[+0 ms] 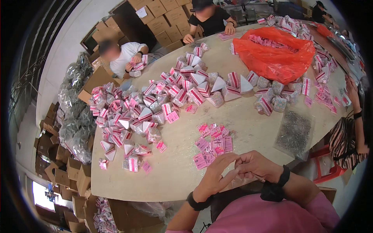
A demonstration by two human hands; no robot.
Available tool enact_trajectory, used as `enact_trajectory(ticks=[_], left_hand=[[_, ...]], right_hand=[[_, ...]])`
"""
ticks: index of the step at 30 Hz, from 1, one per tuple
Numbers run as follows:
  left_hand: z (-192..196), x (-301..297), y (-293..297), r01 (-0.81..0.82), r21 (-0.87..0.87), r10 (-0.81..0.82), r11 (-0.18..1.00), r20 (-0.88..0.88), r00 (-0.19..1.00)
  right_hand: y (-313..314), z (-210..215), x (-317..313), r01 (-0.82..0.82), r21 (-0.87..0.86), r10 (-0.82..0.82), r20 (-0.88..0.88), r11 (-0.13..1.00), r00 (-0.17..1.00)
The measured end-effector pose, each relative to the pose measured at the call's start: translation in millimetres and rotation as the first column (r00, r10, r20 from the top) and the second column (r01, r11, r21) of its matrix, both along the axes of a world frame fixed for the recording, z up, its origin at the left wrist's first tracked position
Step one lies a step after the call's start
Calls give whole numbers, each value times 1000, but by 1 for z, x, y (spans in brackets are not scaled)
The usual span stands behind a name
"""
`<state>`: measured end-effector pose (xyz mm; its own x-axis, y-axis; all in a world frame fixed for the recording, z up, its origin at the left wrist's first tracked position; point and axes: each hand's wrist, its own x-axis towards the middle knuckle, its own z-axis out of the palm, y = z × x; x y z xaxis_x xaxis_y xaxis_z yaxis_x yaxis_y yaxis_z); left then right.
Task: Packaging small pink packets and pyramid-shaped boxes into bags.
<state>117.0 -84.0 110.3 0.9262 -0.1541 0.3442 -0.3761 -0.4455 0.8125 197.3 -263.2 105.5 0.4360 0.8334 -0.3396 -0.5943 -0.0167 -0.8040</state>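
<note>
My left hand (pixel 217 173) and my right hand (pixel 256 166) meet at the table's near edge, in front of my body. The left hand's fingers curve over and its fingertips touch the right hand's. My right hand is closed in a pinch. A pale, thin, see-through piece (pixel 237 181) shows below the fingers, too hidden to name. Just beyond my hands lies a loose pile of small pink printed cards (pixel 213 145). A clear bag of thin dark metal pieces (pixel 294 131) lies flat to the right of them.
Many small filled packets with pink-and-white labels (pixel 145 114) are heaped across the table (pixel 175 163). A red plastic bag (pixel 272 58) holds more pink items at the far right. Two people (pixel 122 58) sit across the table; another person's arm (pixel 355 112) is at right. Cardboard boxes (pixel 62 174) stand left.
</note>
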Motion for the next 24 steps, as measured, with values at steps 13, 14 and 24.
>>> enact_trajectory(ticks=[13, 14, 24], left_hand=[[-14, -13, -9, -186, 256, 196, 949, -14, 980], [-15, -11, -9, -190, 167, 209, 968, -108, 972], [-33, -3, -6, -354, -680, -147, 642, -562, 814]], right_hand=[[6, -12, -4, -19, -38, 31, 341, 999, 939], [7, -5, -5, 3, -76, 28, 407, 997, 913], [8, -4, -11, 197, -39, -45, 913, 980, 405]])
